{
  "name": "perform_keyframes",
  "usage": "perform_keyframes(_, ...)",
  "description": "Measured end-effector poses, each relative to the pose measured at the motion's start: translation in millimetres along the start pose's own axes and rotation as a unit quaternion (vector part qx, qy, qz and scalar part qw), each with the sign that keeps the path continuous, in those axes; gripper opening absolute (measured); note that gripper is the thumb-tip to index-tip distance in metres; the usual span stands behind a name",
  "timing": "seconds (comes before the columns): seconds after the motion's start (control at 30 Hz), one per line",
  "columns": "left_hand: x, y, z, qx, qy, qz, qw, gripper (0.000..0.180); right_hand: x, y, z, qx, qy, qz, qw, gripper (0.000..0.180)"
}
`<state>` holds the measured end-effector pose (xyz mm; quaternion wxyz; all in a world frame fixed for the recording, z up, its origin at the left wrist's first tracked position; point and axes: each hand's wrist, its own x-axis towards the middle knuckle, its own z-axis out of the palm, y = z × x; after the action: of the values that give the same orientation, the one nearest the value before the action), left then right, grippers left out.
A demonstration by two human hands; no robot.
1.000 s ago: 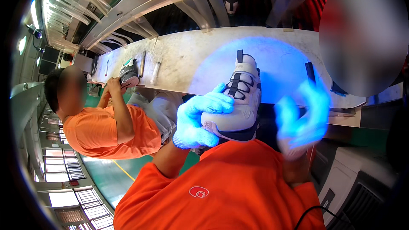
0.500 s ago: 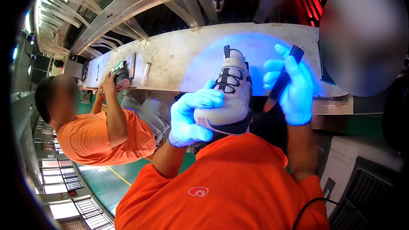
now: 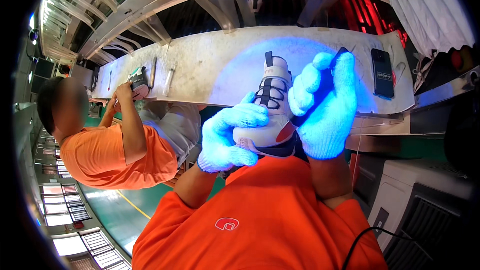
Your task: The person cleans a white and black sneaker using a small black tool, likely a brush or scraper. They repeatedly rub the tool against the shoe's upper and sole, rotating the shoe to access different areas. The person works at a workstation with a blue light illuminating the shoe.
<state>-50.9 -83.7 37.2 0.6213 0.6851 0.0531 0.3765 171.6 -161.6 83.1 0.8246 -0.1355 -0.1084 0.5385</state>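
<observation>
A light grey-and-white shoe (image 3: 272,112) with black laces, a dark heel loop and a dark sole is held up in front of my chest, toe toward me. My left hand (image 3: 232,132), in a knit glove lit bright blue, grips its toe from the left, fingers on top and thumb below. My right hand (image 3: 327,105), gloved the same way, is closed round a dark handheld tool (image 3: 322,90) at the shoe's right side. The tool's lower end is mostly hidden behind my fingers. A reddish-orange patch shows there; I cannot tell whether it is the tool's tip or the shoe.
Beyond my hands runs a pale, worn worktable (image 3: 200,65), partly under blue light. A black phone-like slab (image 3: 382,72) lies on its right part. To the left, a co-worker (image 3: 120,150) in orange handles another shoe (image 3: 138,82). A white fabric duct (image 3: 425,15) hangs at upper right.
My right hand has moved left and slightly down, bringing the tool against the shoe's right side. The shoe and my left hand have hardly moved. The black slab has come into view.
</observation>
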Motion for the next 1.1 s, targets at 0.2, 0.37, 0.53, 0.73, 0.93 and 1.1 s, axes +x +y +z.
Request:
perform_keyframes(0.2,2,3,3,-0.009,0.007,-0.013,1.0,0.071,-9,7,8,0.049,0.015,0.068,0.996,0.049)
perform_keyframes(0.37,0,5,4,-0.013,0.008,-0.03,0.999,0.07,-12,15,24,0.044,0.004,0.031,0.999,0.049)
perform_keyframes(0.53,3,7,6,0.005,0.004,-0.026,1.0,0.069,-12,12,29,0.062,-0.024,0.055,0.996,0.049)
perform_keyframes(0.73,4,4,4,0.027,-0.001,-0.018,0.999,0.069,-10,13,24,0.072,-0.01,0.056,0.996,0.047)
perform_keyframes(0.93,5,7,4,0.023,0.006,-0.005,1.0,0.067,-11,21,34,0.086,-0.004,0.012,0.996,0.05)
perform_keyframes(1.1,-4,12,7,0.024,0.02,-0.071,0.997,0.061,-10,17,51,0.19,-0.078,0.084,0.975,0.048)
